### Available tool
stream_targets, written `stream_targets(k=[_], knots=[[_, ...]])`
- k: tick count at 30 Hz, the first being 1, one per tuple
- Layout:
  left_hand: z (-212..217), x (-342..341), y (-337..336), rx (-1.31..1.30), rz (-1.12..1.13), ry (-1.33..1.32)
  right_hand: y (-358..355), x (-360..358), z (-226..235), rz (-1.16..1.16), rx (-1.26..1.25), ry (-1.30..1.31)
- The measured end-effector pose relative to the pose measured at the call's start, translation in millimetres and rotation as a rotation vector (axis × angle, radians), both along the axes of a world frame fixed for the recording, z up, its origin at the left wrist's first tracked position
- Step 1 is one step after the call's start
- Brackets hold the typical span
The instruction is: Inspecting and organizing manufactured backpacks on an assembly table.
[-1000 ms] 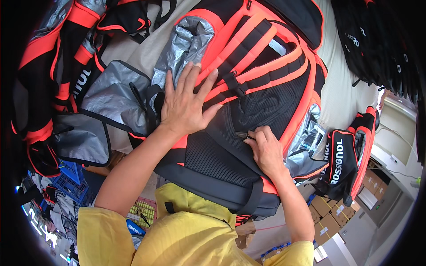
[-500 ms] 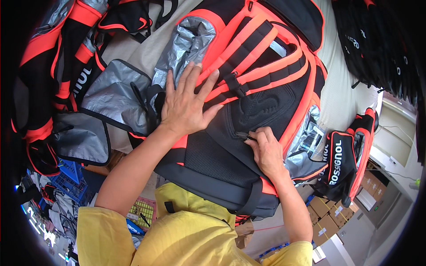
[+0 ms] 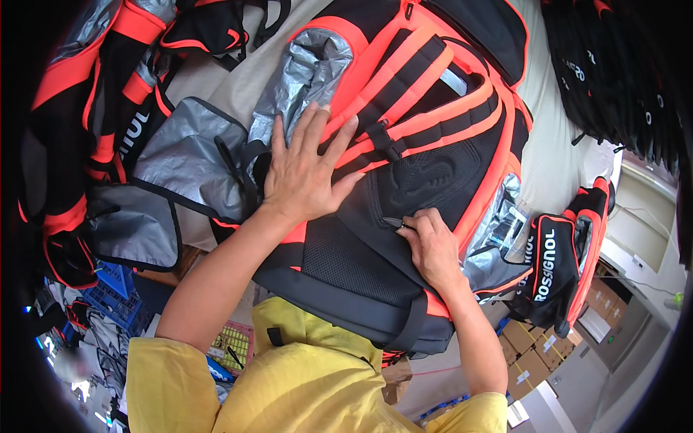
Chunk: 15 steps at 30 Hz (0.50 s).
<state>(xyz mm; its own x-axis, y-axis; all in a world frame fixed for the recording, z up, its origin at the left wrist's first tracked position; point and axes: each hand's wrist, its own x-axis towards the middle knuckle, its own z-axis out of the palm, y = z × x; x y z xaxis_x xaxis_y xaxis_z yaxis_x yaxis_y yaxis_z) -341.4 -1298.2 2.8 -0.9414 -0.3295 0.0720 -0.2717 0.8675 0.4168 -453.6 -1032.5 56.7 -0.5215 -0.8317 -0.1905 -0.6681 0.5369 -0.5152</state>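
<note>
A black and orange backpack (image 3: 361, 260) lies before me, its padded back panel and shoulder straps (image 3: 426, 94) facing up. My left hand (image 3: 307, 169) rests flat on its left side, fingers spread over an orange edge and the silver side pocket (image 3: 307, 76). On the panel's right half, my right hand (image 3: 431, 245) pinches a small dark pointed tool (image 3: 392, 221). The tool's tip points left, close to the black mesh; its rear is hidden in my fingers, and its exact kind is unclear. A black buckle (image 3: 382, 141) joins the straps between and above my hands.
More black, orange and silver bags (image 3: 86, 130) crowd the left side. A black bag with orange edges (image 3: 563, 260) is on the right, and dark bags (image 3: 613, 79) sit at upper right. Below are blue crates (image 3: 115, 296) on the left and cardboard boxes (image 3: 538, 350) on the right.
Almost nothing differs: both hands stay in place on the backpack, with only a tiny shift. At the far lower left a blurred shape has come into view.
</note>
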Motion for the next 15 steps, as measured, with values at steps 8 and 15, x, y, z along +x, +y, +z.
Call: stream_targets(k=[8,15], knots=[[1,0,-1,-0.014,-0.002,-0.007,12,5,10,-0.11,-0.043,-0.03],[-1,0,-2,-0.013,0.002,0.008,5,6,11,-0.024,0.044,0.015]])
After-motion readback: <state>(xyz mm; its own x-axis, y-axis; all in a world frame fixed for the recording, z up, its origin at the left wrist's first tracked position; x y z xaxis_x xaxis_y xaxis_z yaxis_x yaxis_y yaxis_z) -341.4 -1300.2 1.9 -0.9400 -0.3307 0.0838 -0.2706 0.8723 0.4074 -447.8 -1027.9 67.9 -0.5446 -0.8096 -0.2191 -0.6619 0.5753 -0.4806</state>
